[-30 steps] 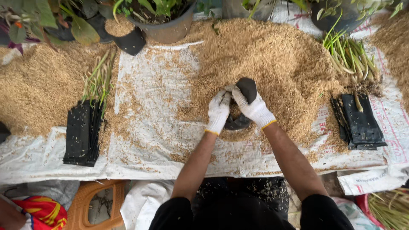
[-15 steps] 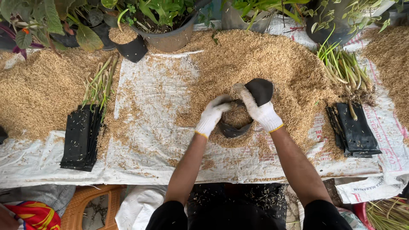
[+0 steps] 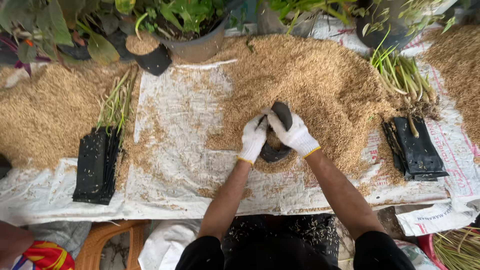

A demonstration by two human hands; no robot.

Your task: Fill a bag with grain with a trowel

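Both my hands wear white gloves and meet over a small black plastic grow bag (image 3: pixel 278 148) lying in a heap of tan husk (image 3: pixel 320 85). My left hand (image 3: pixel 253 138) grips the bag's near left rim. My right hand (image 3: pixel 294 132) holds the bag's far edge, with its fingers curled over the black plastic. Husk fills the mouth of the bag between the two hands.
Stacks of flat black bags lie at the left (image 3: pixel 95 165) and right (image 3: pixel 417 150). Green cuttings lie at the left (image 3: pixel 117 97) and right (image 3: pixel 400 72). Potted plants (image 3: pixel 195 35) line the far edge, beside a filled black bag (image 3: pixel 147 52). White sheeting (image 3: pixel 175 125) covers the table.
My hands came together again over the bag after spreading apart half a second ago. The right hand drew back toward me from the heap; the bag stayed in place.
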